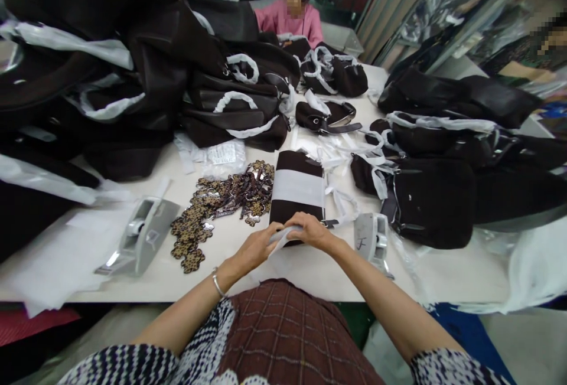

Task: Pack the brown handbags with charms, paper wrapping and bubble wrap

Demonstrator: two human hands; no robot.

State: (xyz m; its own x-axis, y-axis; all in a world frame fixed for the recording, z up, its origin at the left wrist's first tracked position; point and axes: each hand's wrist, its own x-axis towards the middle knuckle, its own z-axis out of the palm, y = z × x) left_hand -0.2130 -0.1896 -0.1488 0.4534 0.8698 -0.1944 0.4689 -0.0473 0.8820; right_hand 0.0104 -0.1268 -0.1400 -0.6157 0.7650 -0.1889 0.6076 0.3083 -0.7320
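Observation:
Right in front of me a dark brown bag (296, 162) lies flat on the table, with a white band (297, 186) across its middle. At the bag's near edge my left hand (261, 245) and my right hand (309, 229) come together. Both are closed, fingers pinching a thin strip of white wrapping paper (283, 237) between them. A short dark strap end with a buckle (329, 223) sticks out beside my right hand. Whatever lies under the fingers is hidden.
Patterned flower-shaped tags (190, 237) lie heaped at the left. Grey tape dispensers stand at the left (144, 234) and right (372, 237). Dark bags are piled left (146, 66) and right (432, 199). White sheets (57, 261) lie at front left. Across the table sits a person in pink (290, 22).

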